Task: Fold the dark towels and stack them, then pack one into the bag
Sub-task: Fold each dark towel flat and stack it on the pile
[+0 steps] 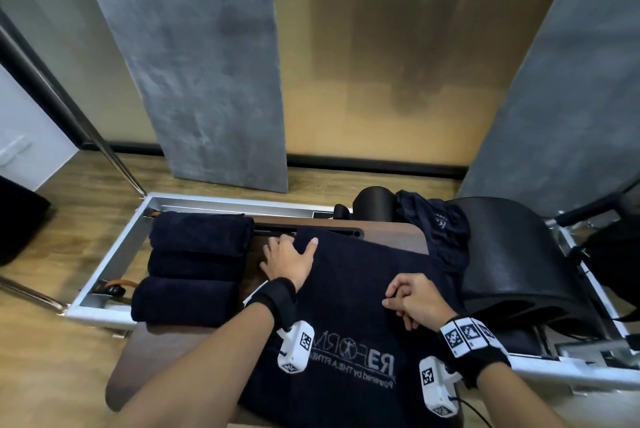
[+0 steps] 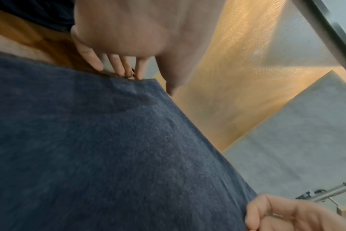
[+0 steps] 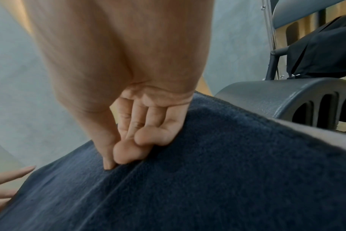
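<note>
Fingers on the spread towel, left laid out, right pinching

Fingers point(image 1: 277, 243) of the left hand point(image 1: 288, 259) nearly straight and fanned at the far left corner of the spread dark towel point(image 1: 349, 292), tips at its edge in the left wrist view, thumb apart and lying on the pile; nothing gripped, only touched. Fingers point(image 3: 126, 152) of the right hand point(image 1: 414, 299) curled in, thumb and forefinger nipping up a small ridge of the same towel near its middle right, other fingers tucked against the palm. Towel lying flat across the brown bench point(image 1: 162, 355), light lettering near the wrists, near end hanging toward the wearer. Just left of it three folded dark towels point(image 1: 195, 266) side by side in a row, touching, resting partly on the bench and partly over the grey metal frame point(image 1: 114, 254). At the right a black padded arch point(image 1: 516, 254), its near side beside the spread towel. Draped between arch and bench corner, a crumpled dark cloth point(image 1: 438, 230) with a small logo; bag or towel, cannot tell
</note>
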